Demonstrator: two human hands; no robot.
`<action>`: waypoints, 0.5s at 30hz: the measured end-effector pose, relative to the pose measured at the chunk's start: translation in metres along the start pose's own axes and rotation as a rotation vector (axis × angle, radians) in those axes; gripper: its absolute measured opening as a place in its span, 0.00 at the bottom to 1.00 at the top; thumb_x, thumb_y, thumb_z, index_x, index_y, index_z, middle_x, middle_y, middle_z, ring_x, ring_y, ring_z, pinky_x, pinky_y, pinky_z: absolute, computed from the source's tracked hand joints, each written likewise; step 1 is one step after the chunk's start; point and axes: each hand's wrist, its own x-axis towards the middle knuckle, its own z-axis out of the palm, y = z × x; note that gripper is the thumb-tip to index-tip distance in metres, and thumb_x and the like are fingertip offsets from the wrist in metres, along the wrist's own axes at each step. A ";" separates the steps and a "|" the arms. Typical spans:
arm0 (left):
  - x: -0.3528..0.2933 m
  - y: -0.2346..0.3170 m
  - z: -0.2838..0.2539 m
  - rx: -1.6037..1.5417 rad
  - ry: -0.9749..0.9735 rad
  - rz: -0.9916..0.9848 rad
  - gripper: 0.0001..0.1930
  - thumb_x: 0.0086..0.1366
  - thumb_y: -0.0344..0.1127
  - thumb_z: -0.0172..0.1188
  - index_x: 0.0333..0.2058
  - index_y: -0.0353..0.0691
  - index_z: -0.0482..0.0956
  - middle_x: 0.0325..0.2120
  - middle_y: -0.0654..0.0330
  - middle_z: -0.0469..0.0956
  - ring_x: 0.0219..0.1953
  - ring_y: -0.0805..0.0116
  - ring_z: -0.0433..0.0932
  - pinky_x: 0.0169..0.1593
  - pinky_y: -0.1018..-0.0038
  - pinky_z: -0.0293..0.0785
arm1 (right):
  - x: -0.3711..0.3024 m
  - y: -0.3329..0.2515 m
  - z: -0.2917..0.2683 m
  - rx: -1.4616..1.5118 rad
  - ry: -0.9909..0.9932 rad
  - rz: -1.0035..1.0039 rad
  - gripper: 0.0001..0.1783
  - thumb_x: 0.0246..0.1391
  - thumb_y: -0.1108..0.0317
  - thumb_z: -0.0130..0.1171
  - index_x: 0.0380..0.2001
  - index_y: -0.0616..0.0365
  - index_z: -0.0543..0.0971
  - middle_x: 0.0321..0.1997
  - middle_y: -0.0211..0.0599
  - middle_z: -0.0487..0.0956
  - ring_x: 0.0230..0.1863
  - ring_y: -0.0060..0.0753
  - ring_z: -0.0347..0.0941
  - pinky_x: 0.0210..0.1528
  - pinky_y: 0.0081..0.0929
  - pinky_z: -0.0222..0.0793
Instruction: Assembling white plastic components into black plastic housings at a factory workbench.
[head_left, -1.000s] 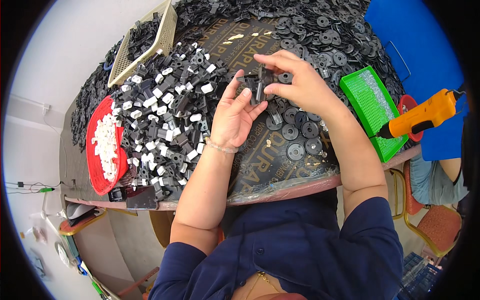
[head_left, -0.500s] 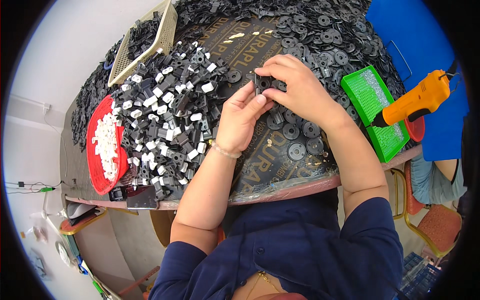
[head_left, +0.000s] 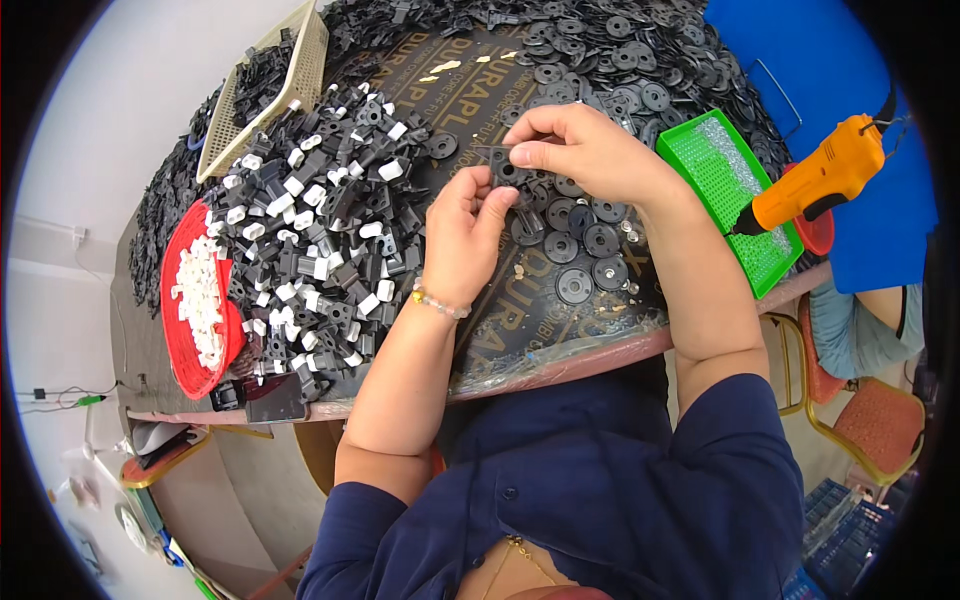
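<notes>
A small black plastic part (head_left: 506, 170) with a round hole is held up between my two hands over the middle of the table. My right hand (head_left: 598, 158) pinches its upper right side with thumb and bent fingers. Curled at the part's lower left is my left hand (head_left: 463, 238), thumb raised, gripping its edge; the fingertips are partly hidden. Just below and right of the hands lie loose black discs (head_left: 574, 284) with centre holes. To the left spreads a heap of black parts fitted with white pieces (head_left: 320, 265).
A red basket (head_left: 183, 370) of white pieces stands at the left, with a cream basket (head_left: 310, 70) of black parts behind it. On the right are a green tray (head_left: 764, 283) of small shiny pieces and an orange power screwdriver (head_left: 825, 175). More discs (head_left: 655, 97) pile up at the back.
The black part has turned so that its holed face shows more. My left thumb has moved lower on it. The whole view has shifted slightly.
</notes>
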 end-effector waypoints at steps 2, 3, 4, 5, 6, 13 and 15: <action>0.000 -0.004 0.001 -0.100 0.004 -0.044 0.09 0.66 0.28 0.61 0.43 0.32 0.76 0.30 0.65 0.80 0.28 0.81 0.74 0.32 0.82 0.72 | -0.006 -0.002 -0.013 -0.098 0.070 -0.020 0.15 0.61 0.63 0.58 0.44 0.64 0.79 0.38 0.34 0.82 0.41 0.23 0.75 0.45 0.25 0.71; 0.002 -0.007 0.001 -0.198 0.019 -0.073 0.07 0.67 0.28 0.60 0.42 0.32 0.77 0.32 0.63 0.82 0.30 0.79 0.77 0.35 0.82 0.73 | -0.009 -0.005 -0.022 -0.192 0.136 -0.048 0.17 0.63 0.61 0.56 0.45 0.64 0.79 0.40 0.35 0.82 0.43 0.26 0.76 0.47 0.26 0.71; 0.005 -0.009 -0.001 -0.320 0.050 -0.075 0.07 0.68 0.28 0.60 0.41 0.32 0.76 0.33 0.61 0.82 0.31 0.77 0.78 0.37 0.81 0.74 | -0.014 -0.006 -0.035 -0.287 0.205 -0.055 0.19 0.64 0.58 0.53 0.47 0.63 0.78 0.43 0.37 0.82 0.46 0.30 0.77 0.51 0.28 0.71; 0.008 -0.012 -0.002 -0.443 0.081 -0.078 0.06 0.68 0.28 0.59 0.40 0.32 0.76 0.33 0.59 0.82 0.31 0.75 0.79 0.38 0.80 0.75 | -0.021 -0.005 -0.046 -0.408 0.287 -0.045 0.18 0.64 0.59 0.53 0.47 0.63 0.79 0.41 0.37 0.82 0.44 0.29 0.77 0.48 0.29 0.71; 0.010 -0.015 -0.004 -0.545 0.081 -0.057 0.05 0.68 0.28 0.60 0.40 0.33 0.77 0.34 0.56 0.83 0.34 0.71 0.81 0.40 0.78 0.77 | -0.033 -0.005 -0.053 -0.461 0.293 0.006 0.17 0.63 0.60 0.54 0.44 0.63 0.79 0.38 0.39 0.82 0.43 0.31 0.78 0.47 0.30 0.71; 0.008 -0.017 -0.002 -0.796 0.112 -0.241 0.08 0.66 0.28 0.61 0.42 0.35 0.77 0.40 0.56 0.82 0.43 0.66 0.81 0.46 0.73 0.75 | -0.100 0.003 -0.039 -0.662 0.205 0.342 0.12 0.44 0.70 0.67 0.30 0.64 0.77 0.29 0.48 0.80 0.35 0.51 0.77 0.39 0.39 0.72; 0.008 -0.024 -0.001 -0.863 0.036 -0.272 0.07 0.65 0.29 0.61 0.41 0.36 0.77 0.40 0.56 0.82 0.43 0.65 0.81 0.46 0.72 0.74 | -0.109 -0.003 -0.035 -0.732 0.115 0.375 0.12 0.41 0.71 0.69 0.29 0.63 0.77 0.28 0.48 0.79 0.34 0.52 0.77 0.38 0.40 0.72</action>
